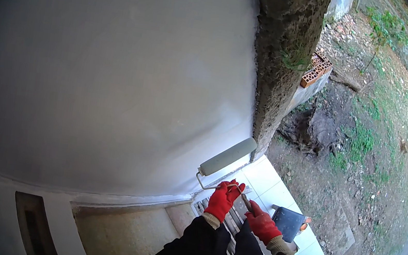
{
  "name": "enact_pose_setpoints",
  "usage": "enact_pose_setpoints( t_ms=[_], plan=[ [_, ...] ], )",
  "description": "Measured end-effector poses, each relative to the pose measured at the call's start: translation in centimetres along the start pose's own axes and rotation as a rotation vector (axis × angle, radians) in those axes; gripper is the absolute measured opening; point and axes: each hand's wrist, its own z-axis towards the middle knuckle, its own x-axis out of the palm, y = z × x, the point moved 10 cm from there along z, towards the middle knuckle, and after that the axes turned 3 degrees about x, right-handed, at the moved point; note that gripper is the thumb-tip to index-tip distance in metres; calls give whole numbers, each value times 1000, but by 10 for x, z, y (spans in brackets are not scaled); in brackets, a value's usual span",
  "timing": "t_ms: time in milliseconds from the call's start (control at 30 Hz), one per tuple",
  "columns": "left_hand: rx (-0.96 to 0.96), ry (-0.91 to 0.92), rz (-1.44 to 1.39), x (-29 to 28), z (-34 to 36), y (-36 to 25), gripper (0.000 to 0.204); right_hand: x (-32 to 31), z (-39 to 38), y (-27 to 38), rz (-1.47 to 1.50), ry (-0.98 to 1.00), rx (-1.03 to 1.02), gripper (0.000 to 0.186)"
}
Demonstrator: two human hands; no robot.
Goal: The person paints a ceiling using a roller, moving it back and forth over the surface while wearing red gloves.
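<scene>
A paint roller [228,157] with a long grey-green sleeve on a bent wire frame is held up against or close to the pale wall [117,73]; I cannot tell whether it touches. My right hand [261,223], in a red glove, is closed around its handle [246,202]. Farther up the tool, my left hand [223,200], also red-gloved, has its fingers at the bent wire, two fingertips pointing up beside it. Both gloves have beige cuffs below dark sleeves.
Below my right hand, a dark tray-like container [289,222] stands on white tiles [264,180]. A rough concrete edge [282,50] borders the wall. Perforated orange bricks [317,70] sit on a ledge beyond, beside a tree stump [315,130] and grassy ground. A framed recess [131,237] lies lower left.
</scene>
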Motion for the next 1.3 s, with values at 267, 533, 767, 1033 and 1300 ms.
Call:
enact_pose_setpoints(
  t_ms=[267,533,767,1033,1300],
  plan=[
    [-54,1,-79,-43,121,26,19,12,112,-55,87,-48,31,54],
    [11,-14,75,-71,223,24,20,35,229,-95,170,-23,50,51],
    [18,-24,56,-78,254,19,15,39,277,-111,113,-66,-96,50],
    [104,193,182,-8,210,-5,17,13,248,-70,159,-224,-377,50],
    [257,380,238,104,146,-53,18,-41,198,17,196,-329,-557,52]
  ],
)
